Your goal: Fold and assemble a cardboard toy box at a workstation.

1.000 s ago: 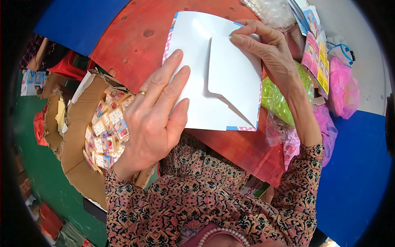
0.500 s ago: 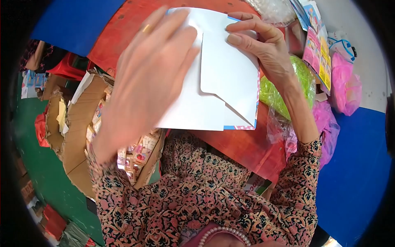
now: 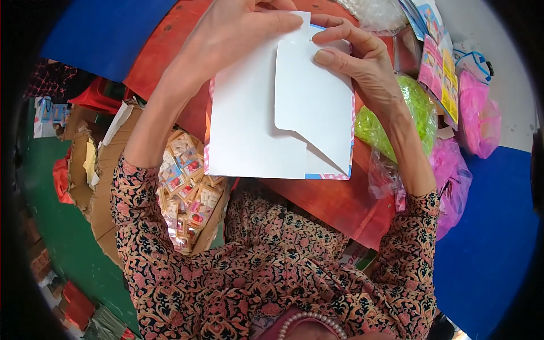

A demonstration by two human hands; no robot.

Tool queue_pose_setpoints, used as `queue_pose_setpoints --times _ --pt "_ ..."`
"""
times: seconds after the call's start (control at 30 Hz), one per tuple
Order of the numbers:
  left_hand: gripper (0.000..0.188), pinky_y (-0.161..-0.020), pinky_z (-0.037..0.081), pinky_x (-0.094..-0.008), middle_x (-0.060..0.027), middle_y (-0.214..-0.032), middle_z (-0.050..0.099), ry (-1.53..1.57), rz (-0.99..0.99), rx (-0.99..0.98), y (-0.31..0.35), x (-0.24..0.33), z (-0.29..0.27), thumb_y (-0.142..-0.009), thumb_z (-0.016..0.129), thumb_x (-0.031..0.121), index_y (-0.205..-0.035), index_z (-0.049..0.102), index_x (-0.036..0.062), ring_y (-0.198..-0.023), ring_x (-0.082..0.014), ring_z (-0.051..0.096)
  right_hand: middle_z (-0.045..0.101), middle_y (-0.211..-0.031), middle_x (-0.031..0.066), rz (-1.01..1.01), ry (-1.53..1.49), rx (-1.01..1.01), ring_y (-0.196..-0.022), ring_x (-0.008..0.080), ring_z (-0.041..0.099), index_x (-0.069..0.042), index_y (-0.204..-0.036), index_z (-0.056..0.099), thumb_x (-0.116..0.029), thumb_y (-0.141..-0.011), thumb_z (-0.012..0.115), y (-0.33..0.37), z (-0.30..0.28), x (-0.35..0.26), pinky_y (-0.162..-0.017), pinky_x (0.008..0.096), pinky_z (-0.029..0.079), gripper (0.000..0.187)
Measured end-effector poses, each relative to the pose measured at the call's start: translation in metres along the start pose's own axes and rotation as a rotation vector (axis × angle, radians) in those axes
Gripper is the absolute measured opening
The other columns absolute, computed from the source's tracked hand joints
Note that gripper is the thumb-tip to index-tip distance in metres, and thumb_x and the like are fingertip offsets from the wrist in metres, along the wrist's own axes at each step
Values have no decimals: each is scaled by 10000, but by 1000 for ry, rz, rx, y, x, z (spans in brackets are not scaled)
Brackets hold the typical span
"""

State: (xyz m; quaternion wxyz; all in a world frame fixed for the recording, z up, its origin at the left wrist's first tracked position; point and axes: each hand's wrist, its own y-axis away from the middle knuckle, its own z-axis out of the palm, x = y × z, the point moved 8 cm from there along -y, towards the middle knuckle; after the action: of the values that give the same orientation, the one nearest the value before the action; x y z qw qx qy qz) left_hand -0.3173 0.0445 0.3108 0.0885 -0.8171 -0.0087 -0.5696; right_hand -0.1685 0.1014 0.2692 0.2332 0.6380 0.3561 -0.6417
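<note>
1. The white card (image 3: 243, 124) is held over the red table (image 3: 331, 207): its top edge pinched by the left hand (image 3: 235, 28), its upper right by the right hand (image 3: 368, 65).
2. Small packs (image 3: 190, 198) are heaped in the cardboard box (image 3: 105, 195).

2 hands (image 3: 368, 71), 1 wht card (image 3: 243, 124), 1 red tbl (image 3: 334, 204)

Both forearms (image 3: 158, 116) reach forward, left hand (image 3: 241, 31) with thumb extended, right hand (image 3: 362, 65) with fingers bent above its thumb.

Carton (image 3: 107, 184) left of card (image 3: 243, 124); bags (image 3: 474, 113) right
</note>
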Motion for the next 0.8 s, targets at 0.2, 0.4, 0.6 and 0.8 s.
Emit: queue_pose_setpoints --times 0.2,0.4,0.6,0.8 --pt "162 -612 438 -244 -60 -788 632 -16 -143 61 -1 -5 -4 -856 674 134 -846 668 -27 -697 -107 551 554 -1319 62 -3 -4 -30 -1107 141 583 -34 -946 692 -71 -799 764 2 4 -1 -907 251 504 168" --pt "171 -709 478 -249 -79 -860 650 71 -103 -26 5 -14 14 -852 658 123 -919 662 -34 -813 -126 609 601 -1240 46 63 45 64 -1028 123 609 -38 -947 688 -79 -783 782 12 1 10 -868 259 517 193" --pt "301 -821 476 -306 -136 -951 646 -135 25 -151 6 -5 33 -791 683 116 -1027 638 -65 -938 -196 614 621 -1141 109 -96 353 320 -1037 191 607 -28 -959 689 -129 -767 795 33 2 -8 -859 314 501 242" --pt "332 -824 475 -331 -131 -921 646 -167 362 137 24 -3 13 -773 680 108 -1047 621 -69 -923 -221 618 466 -1336 238 -51 644 -114 -1254 398 482 -37 -1183 646 -287 -681 844 51 56 -48 -1039 456 402 594"
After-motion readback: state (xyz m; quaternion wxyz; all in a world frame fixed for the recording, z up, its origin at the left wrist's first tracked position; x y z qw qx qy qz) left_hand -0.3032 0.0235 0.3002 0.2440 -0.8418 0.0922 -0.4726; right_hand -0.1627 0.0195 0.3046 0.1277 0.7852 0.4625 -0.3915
